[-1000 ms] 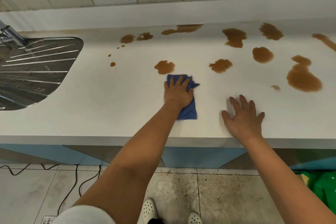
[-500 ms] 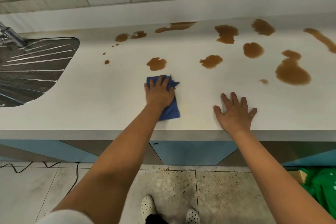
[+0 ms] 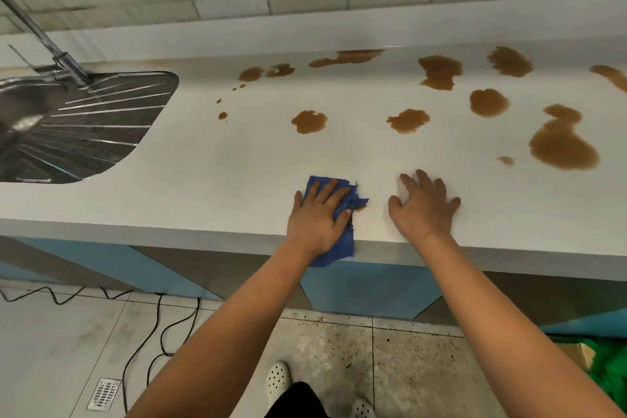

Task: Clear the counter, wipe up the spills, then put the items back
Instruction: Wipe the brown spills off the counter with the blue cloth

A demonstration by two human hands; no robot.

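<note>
My left hand (image 3: 317, 217) presses flat on a blue cloth (image 3: 342, 244) at the front edge of the white counter (image 3: 210, 180); the cloth's lower end hangs over the edge. A small brown smear shows at the cloth's right corner. My right hand (image 3: 424, 210) rests flat on the counter just to the right, fingers spread. Several brown spills lie farther back, among them a blob (image 3: 309, 121) ahead of the cloth, another (image 3: 409, 120) right of it, and a large puddle (image 3: 561, 146) at the right.
A steel sink drainboard (image 3: 84, 125) with a tap (image 3: 64, 59) is set into the counter at the left. A tiled wall runs behind. Below are blue cabinet fronts, black cables on the floor at the left, and something green (image 3: 607, 370) at the lower right.
My left hand has dragged the blue cloth back toward the counter's front edge, so its end now hangs over. My right hand stays flat beside it.
</note>
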